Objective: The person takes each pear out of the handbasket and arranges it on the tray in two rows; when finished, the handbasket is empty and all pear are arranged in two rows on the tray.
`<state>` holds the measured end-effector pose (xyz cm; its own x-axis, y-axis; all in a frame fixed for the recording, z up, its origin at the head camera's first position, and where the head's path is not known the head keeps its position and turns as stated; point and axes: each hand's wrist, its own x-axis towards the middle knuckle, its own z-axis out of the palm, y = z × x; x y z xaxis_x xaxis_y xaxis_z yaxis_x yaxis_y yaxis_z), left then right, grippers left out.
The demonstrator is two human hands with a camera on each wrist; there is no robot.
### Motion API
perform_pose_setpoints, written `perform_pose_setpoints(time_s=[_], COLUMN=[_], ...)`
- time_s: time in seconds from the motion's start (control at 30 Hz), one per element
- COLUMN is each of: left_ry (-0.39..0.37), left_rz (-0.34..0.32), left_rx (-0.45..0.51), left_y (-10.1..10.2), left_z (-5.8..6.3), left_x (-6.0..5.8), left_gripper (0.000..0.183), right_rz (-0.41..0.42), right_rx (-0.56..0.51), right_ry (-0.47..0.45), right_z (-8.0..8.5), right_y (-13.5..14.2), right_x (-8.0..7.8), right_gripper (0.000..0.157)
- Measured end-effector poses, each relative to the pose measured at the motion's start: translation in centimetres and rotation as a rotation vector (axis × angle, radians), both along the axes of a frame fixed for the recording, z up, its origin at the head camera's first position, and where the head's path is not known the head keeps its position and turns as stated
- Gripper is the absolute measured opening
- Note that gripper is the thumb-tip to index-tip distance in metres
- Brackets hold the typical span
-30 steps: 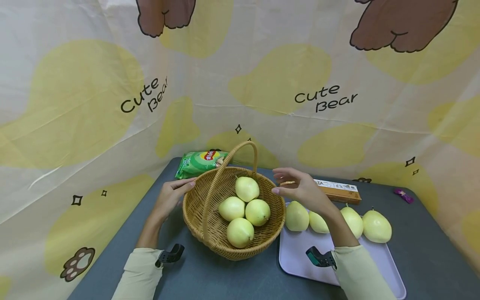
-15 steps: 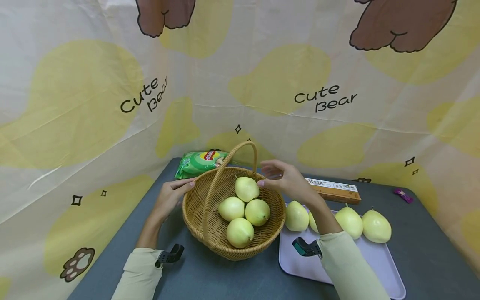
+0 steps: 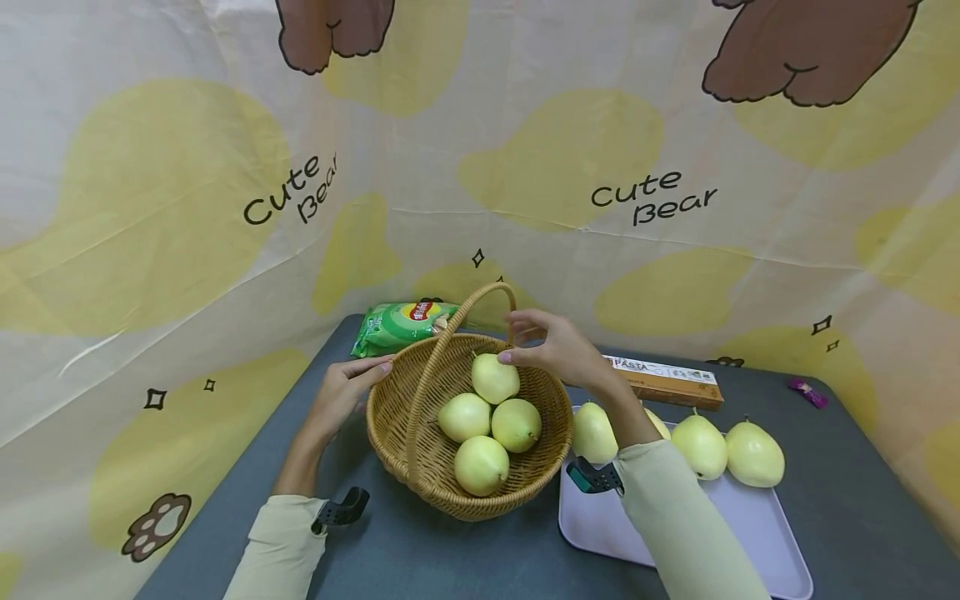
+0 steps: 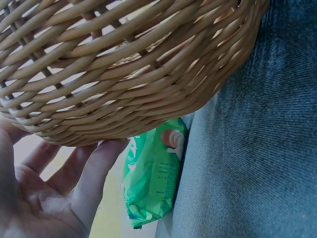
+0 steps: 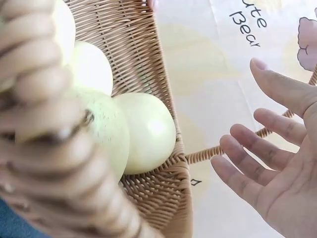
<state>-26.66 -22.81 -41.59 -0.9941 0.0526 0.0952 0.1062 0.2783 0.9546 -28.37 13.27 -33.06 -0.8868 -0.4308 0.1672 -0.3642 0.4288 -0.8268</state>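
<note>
In the head view a wicker basket [image 3: 392,417] with a tall arched handle [image 3: 424,383] stands on the dark table and holds several pale green pears [image 3: 481,465]. My left hand [image 3: 341,396] grips its left rim, thumb on top; the left wrist view shows the fingers [image 4: 94,163] touching the weave. Over the far right rim hovers my right hand [image 3: 558,346], close to the handle's far foot and the rearmost pear [image 3: 495,378]. Its thumb and fingers [image 5: 247,148] are spread and relaxed in the right wrist view, with nothing between them.
Right of the basket lies a lilac tray [image 3: 600,525] with several more pears [image 3: 753,454], partly covered by the right forearm. Behind are a green chip bag [image 3: 401,329], a pasta box [image 3: 667,385] and a small purple wrapper [image 3: 807,392]. Patterned cloth [image 3: 525,167] hangs behind the table.
My right hand has moved left from beside the basket's right rim to above its far right rim, nearer the handle. The left hand, basket and pears have stayed in place.
</note>
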Motion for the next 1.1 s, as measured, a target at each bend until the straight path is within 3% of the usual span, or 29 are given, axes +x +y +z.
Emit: perform_pose_setpoints(time_s=[0.67, 1.1], left_ry=[-0.011, -0.011], left_rz=[0.005, 0.009], left_rx=[0.011, -0.003], left_y=[0.0, 0.0], left_z=[0.0, 0.0], left_x=[0.0, 0.0], left_gripper=[0.048, 0.048], right_rz=[0.073, 0.151], right_rx=[0.071, 0.1], right_ry=[-0.023, -0.12], right_z=[-0.1, -0.1], right_y=[-1.9, -3.2], right_x=[-1.8, -2.4], right_gripper=[0.066, 0.069])
